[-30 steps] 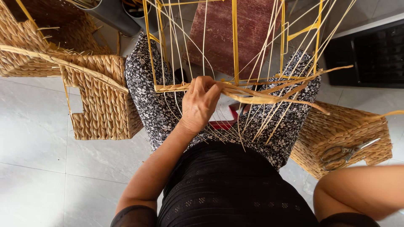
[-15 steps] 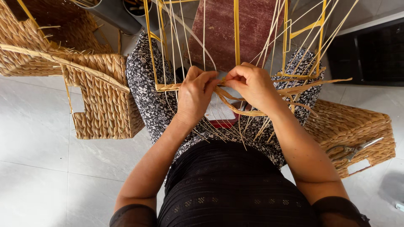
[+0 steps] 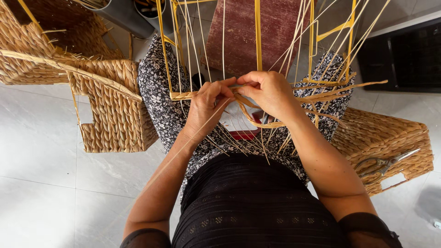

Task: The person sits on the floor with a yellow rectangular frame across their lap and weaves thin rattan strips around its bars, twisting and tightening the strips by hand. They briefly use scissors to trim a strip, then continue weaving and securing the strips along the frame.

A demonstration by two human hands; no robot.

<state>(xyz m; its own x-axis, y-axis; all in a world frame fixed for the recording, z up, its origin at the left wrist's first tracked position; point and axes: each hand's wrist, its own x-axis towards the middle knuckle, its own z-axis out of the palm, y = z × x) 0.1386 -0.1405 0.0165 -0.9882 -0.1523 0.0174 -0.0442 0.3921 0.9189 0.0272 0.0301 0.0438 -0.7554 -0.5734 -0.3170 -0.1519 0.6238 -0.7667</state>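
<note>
Right hand (image 3: 271, 94): absent from the frame a second ago, it now pinches the flat straw strand (image 3: 257, 120), so both hands work together.
Left hand (image 3: 206, 103): closed on the same strand, fingertips meeting the right's.
Strand: between both hands, against the yellow wire frame (image 3: 257, 41) over the lap.
Beyond: woven baskets (image 3: 115, 110), scissors (image 3: 383, 163).

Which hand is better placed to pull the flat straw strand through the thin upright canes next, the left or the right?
Probably the right hand: it pinches the flat straw strand where it bends, and the loose end trails on its side. The left hand steadies the woven row at the yellow frame.
</note>
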